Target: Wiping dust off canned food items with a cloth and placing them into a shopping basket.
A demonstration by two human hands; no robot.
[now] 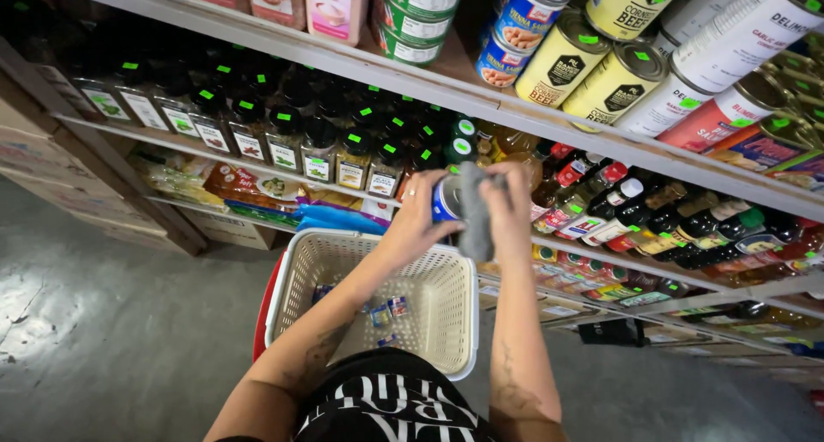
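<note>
**Can and cloth above the basket**

While metal shelves (pixel 549 120) carry round tins and glass bottles, a cream lattice plastic basket (pixel 446 296) sits below; left hand (pixel 421 219) wraps a blue can (pixel 445 200); right hand (pixel 508 206) pinches soft grey cloth (pixel 475 214) against it.

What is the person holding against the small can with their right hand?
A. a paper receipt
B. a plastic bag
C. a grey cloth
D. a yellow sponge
C: the right hand presses a grey cloth onto the small blue-labelled can that the left hand holds, above the cream plastic basket.
</note>
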